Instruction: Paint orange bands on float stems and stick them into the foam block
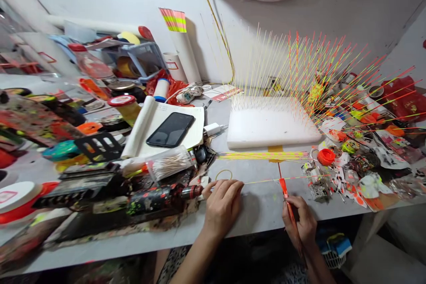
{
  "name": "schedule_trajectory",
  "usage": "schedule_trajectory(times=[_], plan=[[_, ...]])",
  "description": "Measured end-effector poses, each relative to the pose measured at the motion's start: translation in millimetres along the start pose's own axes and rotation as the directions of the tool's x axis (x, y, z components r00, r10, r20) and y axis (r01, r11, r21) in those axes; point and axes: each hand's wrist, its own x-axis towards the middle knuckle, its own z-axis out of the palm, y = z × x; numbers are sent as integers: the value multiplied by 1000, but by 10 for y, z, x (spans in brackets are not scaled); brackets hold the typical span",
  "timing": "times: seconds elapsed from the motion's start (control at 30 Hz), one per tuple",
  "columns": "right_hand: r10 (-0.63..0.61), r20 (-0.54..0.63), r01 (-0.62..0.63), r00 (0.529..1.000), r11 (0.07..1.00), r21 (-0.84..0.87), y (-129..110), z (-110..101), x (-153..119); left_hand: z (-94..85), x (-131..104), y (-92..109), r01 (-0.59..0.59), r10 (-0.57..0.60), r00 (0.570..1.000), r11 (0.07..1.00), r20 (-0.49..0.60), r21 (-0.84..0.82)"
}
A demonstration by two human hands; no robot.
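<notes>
My left hand (222, 204) is closed on a thin yellow-and-pink stick (261, 181), right beside the chuck (193, 192) of a paint-spattered motor tool (153, 199). Whether the stick runs into the chuck is hidden behind my fingers. Rightward from the hand, the stick stretches low over the table. A paintbrush (289, 204) smeared with orange paint is gripped in my right hand (301, 219), its tip up against or just by the stick. Behind both hands lies a bundle of similar yellow and pink sticks (253, 155).
A white foam block (273, 126) bristles with many upright and slanting coloured sticks. On the left are a phone (171, 129) on a notebook, a bag of cotton swabs (171, 164) and jars. Paint-stained scraps and an open orange paint cap (326, 156) crowd the right.
</notes>
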Motion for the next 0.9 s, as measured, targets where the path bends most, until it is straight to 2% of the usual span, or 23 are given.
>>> schedule_trajectory(times=[0.3, 0.57, 0.7, 0.9], plan=[[66, -9, -66, 998, 995, 70, -25, -45, -77, 8, -3, 4, 22, -22, 1000, 1000, -13, -11], [10, -2, -9, 1000, 989, 150, -181, 29, -38, 1, -10, 9, 28, -28, 1000, 1000, -10, -11], [-9, -36, 14, 999, 992, 127, -230, 95, 15, -2, -6, 21, 34, -34, 999, 999, -5, -12], [51, 18, -52, 999, 998, 47, -166, 127, -63, -13, 13, 44, 38, -38, 999, 999, -6, -23]])
